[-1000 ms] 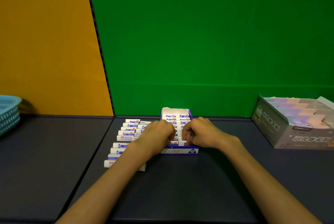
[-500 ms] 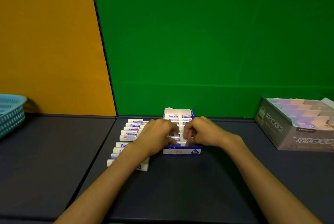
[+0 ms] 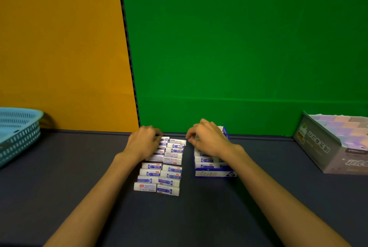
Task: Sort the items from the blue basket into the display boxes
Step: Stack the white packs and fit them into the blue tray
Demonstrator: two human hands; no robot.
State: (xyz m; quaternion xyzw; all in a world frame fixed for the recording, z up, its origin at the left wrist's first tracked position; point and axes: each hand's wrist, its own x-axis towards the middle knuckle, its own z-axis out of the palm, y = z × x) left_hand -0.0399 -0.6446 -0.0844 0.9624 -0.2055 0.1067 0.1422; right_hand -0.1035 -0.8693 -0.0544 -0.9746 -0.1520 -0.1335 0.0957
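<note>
The person's left hand [image 3: 144, 143] lies curled over the far left part of a double row of small white-and-blue erasers [image 3: 159, 167] set out flat on the dark table [image 3: 199, 217]. Its fingertips [image 3: 157, 137] reach the erasers at the far end of the row, but whether that grip is closed on one of them or only rests on top cannot be told; the nearer erasers lie uncovered, toward the person.

The right hand [image 3: 209, 140] hovers over the far half of the blue-and-white display box [image 3: 216, 173], which stands just to the right of the loose rows, with a narrow strip of table between them. Its fingers are curled and its thumb and forefinger are drawn together at the hand's left edge, apparently pinching something small; motion blur hides what it is. More erasers lie stacked inside the box, under and in front of this hand.

The blue basket [image 3: 18, 133] sits at the far left edge of the table, well apart from both hands. A second, grey display box [image 3: 326, 147] with pastel contents stands at the far right.
</note>
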